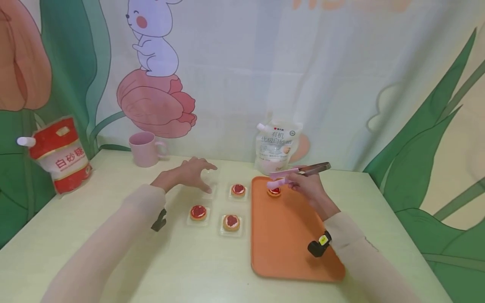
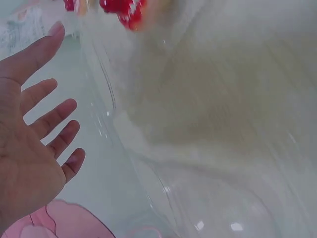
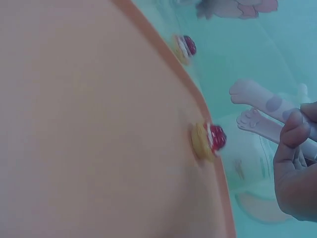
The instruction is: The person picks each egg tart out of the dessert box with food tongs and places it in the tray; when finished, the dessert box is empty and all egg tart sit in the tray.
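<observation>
My right hand (image 1: 310,185) grips metal tongs (image 1: 317,169) with pink paw-shaped tips. Those tips (image 3: 250,119) are apart, with nothing between them, close by a small berry tart (image 3: 204,140) on the orange tray (image 1: 293,235). My left hand (image 1: 192,173) has its fingers spread and holds nothing; in the left wrist view the palm (image 2: 27,148) faces large, blurred clear plastic. A clear plastic box (image 1: 210,182) lies between its thumb and fingers in the head view. Three more tarts, the back one (image 1: 238,190), the left one (image 1: 198,213) and the front one (image 1: 231,222), sit in clear square boxes.
Behind the tray stands a white sugar pouch (image 1: 276,147). A pink mug (image 1: 145,149) is at the back left, and a red-and-white sugar bag (image 1: 64,155) stands at the far left. A printed curtain (image 1: 235,92) hangs behind the table.
</observation>
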A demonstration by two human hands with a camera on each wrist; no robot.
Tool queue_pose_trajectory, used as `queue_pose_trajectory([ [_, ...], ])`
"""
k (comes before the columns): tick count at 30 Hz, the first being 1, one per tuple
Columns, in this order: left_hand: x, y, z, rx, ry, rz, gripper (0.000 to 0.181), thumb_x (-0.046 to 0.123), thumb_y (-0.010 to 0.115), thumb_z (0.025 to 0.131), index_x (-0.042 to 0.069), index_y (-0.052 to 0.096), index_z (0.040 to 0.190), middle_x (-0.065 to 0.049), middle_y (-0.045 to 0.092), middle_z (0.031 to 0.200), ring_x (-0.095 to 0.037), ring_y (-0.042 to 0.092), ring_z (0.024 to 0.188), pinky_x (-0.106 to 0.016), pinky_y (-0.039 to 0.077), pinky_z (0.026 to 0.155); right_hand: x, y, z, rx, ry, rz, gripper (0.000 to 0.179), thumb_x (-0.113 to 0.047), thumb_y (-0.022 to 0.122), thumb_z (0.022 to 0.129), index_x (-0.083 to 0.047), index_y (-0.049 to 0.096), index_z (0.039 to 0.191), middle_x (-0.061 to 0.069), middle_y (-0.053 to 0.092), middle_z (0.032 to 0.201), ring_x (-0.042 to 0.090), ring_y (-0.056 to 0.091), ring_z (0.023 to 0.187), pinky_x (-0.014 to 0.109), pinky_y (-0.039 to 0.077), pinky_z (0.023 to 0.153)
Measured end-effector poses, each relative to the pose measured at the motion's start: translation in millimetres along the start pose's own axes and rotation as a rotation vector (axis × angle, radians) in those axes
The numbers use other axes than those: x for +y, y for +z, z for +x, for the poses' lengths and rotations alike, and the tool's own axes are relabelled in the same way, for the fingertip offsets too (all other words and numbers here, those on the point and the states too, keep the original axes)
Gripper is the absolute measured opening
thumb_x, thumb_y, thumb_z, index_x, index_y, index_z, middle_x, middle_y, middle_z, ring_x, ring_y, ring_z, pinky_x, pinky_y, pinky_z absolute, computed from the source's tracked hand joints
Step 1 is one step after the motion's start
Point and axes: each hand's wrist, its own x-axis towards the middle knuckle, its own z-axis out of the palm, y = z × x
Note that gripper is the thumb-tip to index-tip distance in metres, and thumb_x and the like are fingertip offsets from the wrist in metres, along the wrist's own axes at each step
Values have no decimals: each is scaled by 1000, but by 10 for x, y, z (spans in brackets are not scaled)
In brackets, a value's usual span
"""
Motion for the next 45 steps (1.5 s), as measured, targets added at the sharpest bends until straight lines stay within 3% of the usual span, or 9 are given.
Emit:
queue_pose_trajectory([
  [4, 148, 81, 129, -32, 12, 30, 77, 40, 83, 80, 15, 52, 145, -15, 50, 147, -35, 40, 131, -57, 32, 107, -7, 178, 37, -29, -6, 18, 52, -7, 64, 94, -12, 43, 141, 4, 61, 95, 12, 59, 66, 19, 53, 64],
  [11, 301, 203, 330, -79, 25, 67, 79, 41, 83, 80, 19, 49, 148, -11, 53, 145, -30, 42, 127, -52, 33, 106, -47, 478, 94, -52, 6, 46, 34, -6, 66, 92, -2, 52, 122, 0, 63, 80, 13, 57, 61, 20, 52, 61],
  [19, 409, 229, 420, -90, 67, 48, 78, 37, 83, 80, 17, 49, 148, -13, 58, 138, -30, 44, 124, -53, 30, 104, -66, 756, 134, -38, 18, -12, 17, -5, 71, 87, -1, 63, 101, -1, 64, 67, 10, 56, 53, 22, 50, 55],
  [26, 462, 253, 428, -120, 46, 35, 72, 35, 81, 82, 19, 52, 146, -11, 59, 134, -29, 45, 122, -57, 29, 110, -11, 932, 149, -34, -9, -87, 32, -2, 73, 85, -3, 54, 110, -1, 61, 71, 14, 57, 56, 28, 53, 60],
  [33, 453, 287, 474, -127, 24, 48, 71, 36, 82, 82, 20, 53, 145, -8, 61, 131, -27, 46, 121, -52, 32, 108, 14, 1014, 141, -29, 15, -127, 34, -1, 73, 84, -4, 54, 112, 3, 61, 73, 16, 58, 57, 29, 53, 61],
  [45, 479, 271, 484, -137, -20, 35, 70, 33, 82, 82, 19, 54, 144, -7, 61, 130, -27, 47, 122, -51, 34, 107, 47, 1027, 97, -62, -24, -110, 34, 0, 74, 85, -1, 54, 112, 3, 64, 72, 15, 61, 56, 29, 55, 60],
])
